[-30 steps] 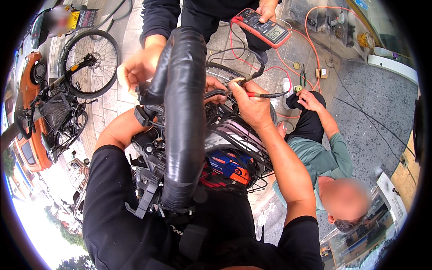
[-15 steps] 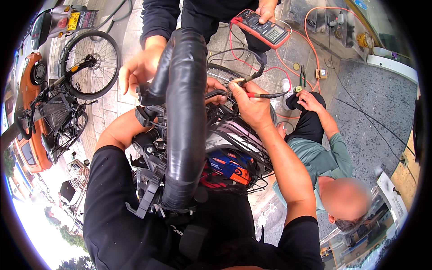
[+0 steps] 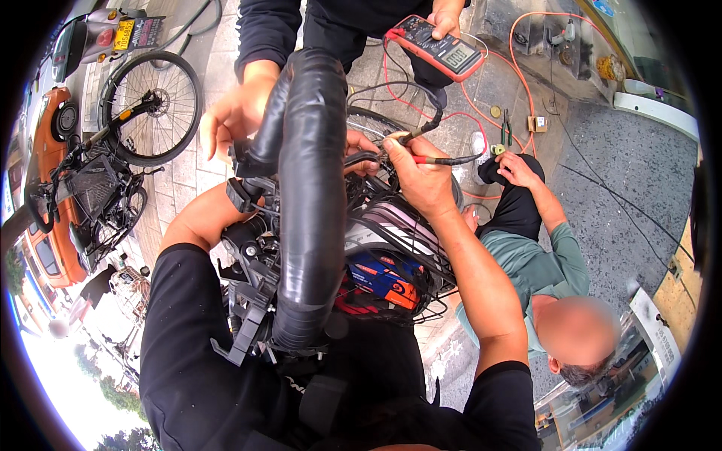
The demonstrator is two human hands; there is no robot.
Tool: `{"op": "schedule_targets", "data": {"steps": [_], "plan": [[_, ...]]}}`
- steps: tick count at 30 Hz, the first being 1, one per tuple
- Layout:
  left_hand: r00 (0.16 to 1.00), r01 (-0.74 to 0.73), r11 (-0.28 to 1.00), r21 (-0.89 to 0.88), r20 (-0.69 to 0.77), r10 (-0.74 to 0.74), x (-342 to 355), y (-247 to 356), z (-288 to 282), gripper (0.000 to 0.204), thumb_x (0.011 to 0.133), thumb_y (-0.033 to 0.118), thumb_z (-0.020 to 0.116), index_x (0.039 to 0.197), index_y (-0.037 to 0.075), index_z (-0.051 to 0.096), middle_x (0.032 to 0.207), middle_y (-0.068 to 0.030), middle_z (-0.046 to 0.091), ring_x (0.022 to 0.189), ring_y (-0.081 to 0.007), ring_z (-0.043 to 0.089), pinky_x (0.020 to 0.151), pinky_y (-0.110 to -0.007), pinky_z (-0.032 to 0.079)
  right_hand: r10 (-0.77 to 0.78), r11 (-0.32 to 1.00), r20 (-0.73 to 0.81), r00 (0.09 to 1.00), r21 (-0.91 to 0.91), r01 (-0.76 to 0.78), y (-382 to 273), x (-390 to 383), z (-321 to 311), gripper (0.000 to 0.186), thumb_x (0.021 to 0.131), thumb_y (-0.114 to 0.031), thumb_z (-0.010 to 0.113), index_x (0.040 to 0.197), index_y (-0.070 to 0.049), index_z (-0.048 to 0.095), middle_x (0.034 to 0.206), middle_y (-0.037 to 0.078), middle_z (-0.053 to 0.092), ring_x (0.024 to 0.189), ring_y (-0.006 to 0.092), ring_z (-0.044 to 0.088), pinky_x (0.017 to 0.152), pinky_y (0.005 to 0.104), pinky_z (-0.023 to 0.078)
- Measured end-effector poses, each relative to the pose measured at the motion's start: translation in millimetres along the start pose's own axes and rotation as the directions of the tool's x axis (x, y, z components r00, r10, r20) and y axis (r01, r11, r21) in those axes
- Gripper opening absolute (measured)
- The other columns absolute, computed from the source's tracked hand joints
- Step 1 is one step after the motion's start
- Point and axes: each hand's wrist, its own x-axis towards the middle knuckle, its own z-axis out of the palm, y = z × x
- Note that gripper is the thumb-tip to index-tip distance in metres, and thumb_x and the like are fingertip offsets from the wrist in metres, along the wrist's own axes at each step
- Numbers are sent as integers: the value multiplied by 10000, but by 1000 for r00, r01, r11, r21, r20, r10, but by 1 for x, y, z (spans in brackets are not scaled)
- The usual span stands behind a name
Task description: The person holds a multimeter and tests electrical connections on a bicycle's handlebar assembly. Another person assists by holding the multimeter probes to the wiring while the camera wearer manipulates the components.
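Observation:
My right hand (image 3: 423, 180) is closed in a pinch on two test probes, a red-and-black one (image 3: 451, 159) and a black one (image 3: 423, 132). Their tips are too small to make out. My left arm passes behind a thick black wrapped handlebar (image 3: 312, 195). Beyond it my left hand (image 3: 362, 143) shows in part, its fingers closed on a black cable (image 3: 363, 157) beside the probes. Leads run from the probes to a red multimeter (image 3: 440, 51), held by a person opposite. That person's other hand (image 3: 241, 113) is near the handlebar, its fingers apart.
Below my hands is a wire basket (image 3: 432, 259) with a blue and orange package (image 3: 383, 276). At right, a person in a green shirt (image 3: 534, 259) sits low, with a hand near green-handled pliers (image 3: 508, 131). An orange cord (image 3: 515, 64) crosses the ground. Parked bicycles (image 3: 150, 109) stand left.
My hands and the probes hold their place. The handlebar has shifted very slightly in the picture.

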Motion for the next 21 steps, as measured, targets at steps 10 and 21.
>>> {"op": "schedule_targets", "data": {"steps": [10, 21], "plan": [[987, -162, 985, 57, -8, 163, -6, -7, 8, 193, 1010, -17, 727, 1201, -18, 702, 1074, -122, 775, 995, -184, 758, 866, -317, 620, 17, 999, 8, 1000, 32, -17, 0, 0, 2, 169, 1041, -161, 712, 1053, 5, 742, 830, 55, 752, 753, 83, 654, 678, 291, 533], [996, 52, 989, 140, -73, -42, 2, 4, 6, 177, 1010, -18, 724, 1186, -28, 709, 1084, -123, 772, 1003, -187, 755, 849, -309, 611, -65, 997, -23, 998, -31, 64, -2, 0, 0, 168, 1033, -145, 720, 1046, 21, 745, 827, 73, 758, 736, 101, 675, 657, 296, 540]]}}
